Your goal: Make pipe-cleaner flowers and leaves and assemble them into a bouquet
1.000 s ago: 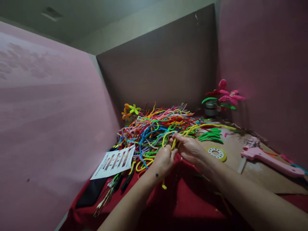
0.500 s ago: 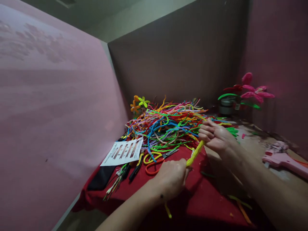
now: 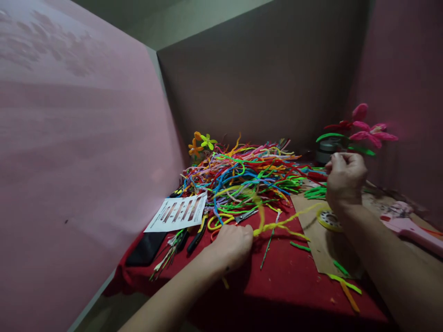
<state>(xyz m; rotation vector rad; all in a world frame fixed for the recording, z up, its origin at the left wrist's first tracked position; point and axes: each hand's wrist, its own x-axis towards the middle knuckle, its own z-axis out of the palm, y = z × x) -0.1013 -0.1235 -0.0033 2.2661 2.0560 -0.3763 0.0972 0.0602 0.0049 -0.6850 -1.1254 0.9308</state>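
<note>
My left hand (image 3: 235, 246) is closed around a bunch of yellow pipe cleaners (image 3: 277, 226) above the red cloth. Their free ends fan out to the right and upward, and one of them is blurred by motion. A short yellow end pokes out below the hand. My right hand (image 3: 346, 177) is raised over the right side of the table, its fingers curled together in a pinch. Whether anything sits between those fingertips is hidden. Beneath its wrist lies a yellow-rimmed spool (image 3: 328, 219). Scissors (image 3: 221, 222) with yellow and red handles lie just beyond my left hand.
A heap of multicoloured pipe cleaners (image 3: 242, 180) covers the table's back. To the left are a printed sheet (image 3: 180, 214), a black phone (image 3: 145, 249) and pliers (image 3: 197, 240). A pink glue gun (image 3: 404, 226) and pink pipe-cleaner flower (image 3: 374, 133) are at right; cardboard (image 3: 316, 244) lies nearer.
My right hand has come off the yellow bundle and moved up and right. The yellow pipe cleaners, gathered together before, now spread apart from my left hand, which has shifted slightly left.
</note>
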